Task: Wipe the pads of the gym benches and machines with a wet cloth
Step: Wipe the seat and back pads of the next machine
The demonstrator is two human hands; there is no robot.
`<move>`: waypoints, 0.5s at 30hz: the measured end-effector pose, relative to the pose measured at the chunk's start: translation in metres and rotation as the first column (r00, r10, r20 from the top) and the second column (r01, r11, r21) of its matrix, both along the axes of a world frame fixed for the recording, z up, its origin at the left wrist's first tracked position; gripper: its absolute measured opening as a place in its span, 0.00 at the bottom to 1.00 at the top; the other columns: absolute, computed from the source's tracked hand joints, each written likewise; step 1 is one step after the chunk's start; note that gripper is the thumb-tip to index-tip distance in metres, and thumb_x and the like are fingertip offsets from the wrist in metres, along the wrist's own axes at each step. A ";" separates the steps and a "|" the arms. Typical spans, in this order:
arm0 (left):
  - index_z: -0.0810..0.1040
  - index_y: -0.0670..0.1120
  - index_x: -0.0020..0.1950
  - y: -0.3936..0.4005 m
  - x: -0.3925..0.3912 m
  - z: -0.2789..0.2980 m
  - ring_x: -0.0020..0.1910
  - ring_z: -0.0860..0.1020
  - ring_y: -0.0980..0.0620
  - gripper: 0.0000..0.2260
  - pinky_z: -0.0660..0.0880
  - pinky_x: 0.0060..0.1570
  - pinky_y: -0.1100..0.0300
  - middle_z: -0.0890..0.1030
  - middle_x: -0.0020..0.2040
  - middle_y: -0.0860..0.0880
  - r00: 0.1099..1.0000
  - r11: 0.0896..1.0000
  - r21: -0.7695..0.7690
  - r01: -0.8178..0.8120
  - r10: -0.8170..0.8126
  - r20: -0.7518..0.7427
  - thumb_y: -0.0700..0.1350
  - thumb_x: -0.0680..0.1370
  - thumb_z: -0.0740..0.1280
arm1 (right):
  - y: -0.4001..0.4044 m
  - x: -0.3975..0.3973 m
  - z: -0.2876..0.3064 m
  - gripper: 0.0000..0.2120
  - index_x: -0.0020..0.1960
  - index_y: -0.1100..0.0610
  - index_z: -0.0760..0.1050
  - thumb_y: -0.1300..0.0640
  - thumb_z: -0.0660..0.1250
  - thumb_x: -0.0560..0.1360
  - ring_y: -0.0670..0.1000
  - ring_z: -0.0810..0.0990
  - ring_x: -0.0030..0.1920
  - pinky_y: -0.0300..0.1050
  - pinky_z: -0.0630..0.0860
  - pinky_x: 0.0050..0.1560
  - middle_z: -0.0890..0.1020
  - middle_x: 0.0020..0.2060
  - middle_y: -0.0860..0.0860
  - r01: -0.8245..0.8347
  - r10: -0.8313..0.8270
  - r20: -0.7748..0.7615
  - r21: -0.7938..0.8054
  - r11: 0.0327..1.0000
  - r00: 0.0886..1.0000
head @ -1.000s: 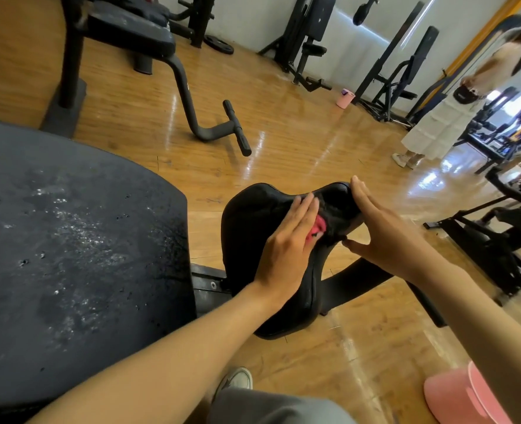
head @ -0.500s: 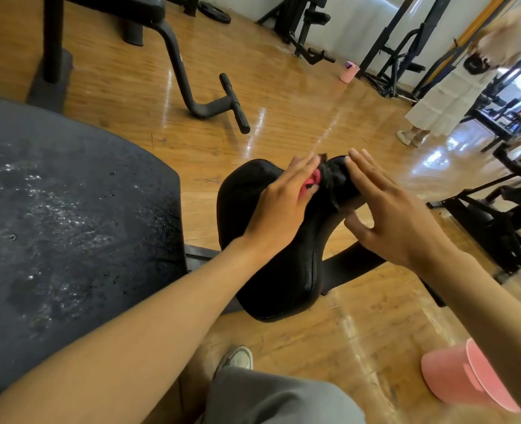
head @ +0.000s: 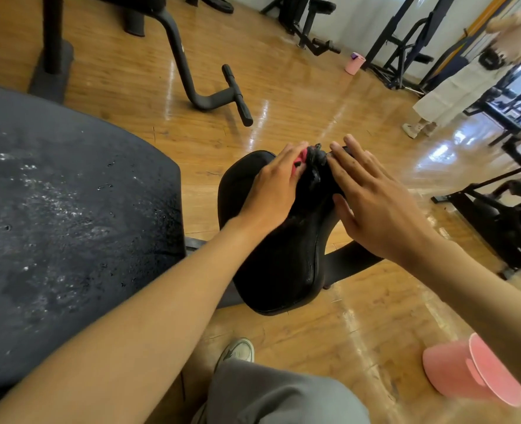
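A small black seat pad (head: 277, 270) stands on a black arm in the middle of the head view. A dark cloth with a pink part (head: 314, 162) is bunched at its far end. My left hand (head: 271, 191) lies on the pad and presses the cloth with nearly straight fingers. Just to the right of the cloth, my right hand (head: 372, 206) rests flat on the pad's far right side, fingers spread. To the left is a large black bench pad (head: 69, 224), its surface wet with droplets.
A pink bucket (head: 467, 374) lies by my right forearm on the wooden floor. A black bench foot bar (head: 210, 96) stands behind, a machine frame (head: 497, 215) at right. A person in a white skirt (head: 455, 87) stands far right near a small pink bin (head: 354, 63).
My left hand has slid the cloth from the middle of the seat pad up to its far end. My right hand has moved onto the pad's top beside it.
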State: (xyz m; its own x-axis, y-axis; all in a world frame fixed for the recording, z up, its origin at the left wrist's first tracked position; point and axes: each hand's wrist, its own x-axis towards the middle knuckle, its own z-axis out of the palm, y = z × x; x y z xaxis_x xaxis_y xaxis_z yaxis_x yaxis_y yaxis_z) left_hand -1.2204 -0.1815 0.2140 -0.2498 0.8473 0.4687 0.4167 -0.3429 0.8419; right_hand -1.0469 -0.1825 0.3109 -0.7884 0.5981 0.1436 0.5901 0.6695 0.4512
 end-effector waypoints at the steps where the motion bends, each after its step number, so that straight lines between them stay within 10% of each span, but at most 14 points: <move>1: 0.69 0.46 0.78 0.000 0.001 -0.002 0.74 0.72 0.48 0.20 0.72 0.71 0.50 0.74 0.74 0.46 0.999 0.999 -0.013 -0.032 0.032 0.017 0.41 0.85 0.61 | 0.001 -0.001 -0.001 0.28 0.81 0.63 0.56 0.54 0.57 0.84 0.56 0.46 0.83 0.51 0.46 0.82 0.57 0.81 0.58 -0.007 0.007 0.005 -0.002 1.000 1.000; 5: 0.67 0.45 0.79 -0.055 0.037 -0.029 0.80 0.62 0.51 0.23 0.63 0.76 0.64 0.69 0.79 0.48 0.981 0.985 0.008 -0.173 0.172 0.095 0.37 0.84 0.64 | 0.002 0.001 -0.001 0.28 0.81 0.63 0.56 0.55 0.53 0.84 0.57 0.45 0.83 0.53 0.45 0.82 0.56 0.81 0.58 -0.036 0.036 0.018 -0.018 0.999 0.999; 9: 0.63 0.41 0.81 -0.076 0.064 -0.038 0.83 0.55 0.48 0.25 0.59 0.80 0.54 0.64 0.81 0.46 0.992 0.985 0.118 -0.126 0.126 0.011 0.35 0.83 0.63 | 0.011 0.004 0.015 0.35 0.81 0.60 0.57 0.54 0.43 0.75 0.53 0.47 0.83 0.40 0.38 0.79 0.58 0.81 0.55 -0.079 0.079 -0.006 -0.175 0.981 0.997; 15: 0.66 0.40 0.79 -0.070 0.071 -0.034 0.82 0.57 0.46 0.24 0.61 0.79 0.52 0.65 0.81 0.45 0.979 0.974 0.167 -0.156 0.175 -0.108 0.35 0.83 0.64 | 0.013 0.005 0.024 0.37 0.82 0.58 0.55 0.53 0.45 0.73 0.52 0.46 0.83 0.50 0.45 0.81 0.57 0.81 0.53 -0.081 0.093 0.050 -0.211 0.974 0.994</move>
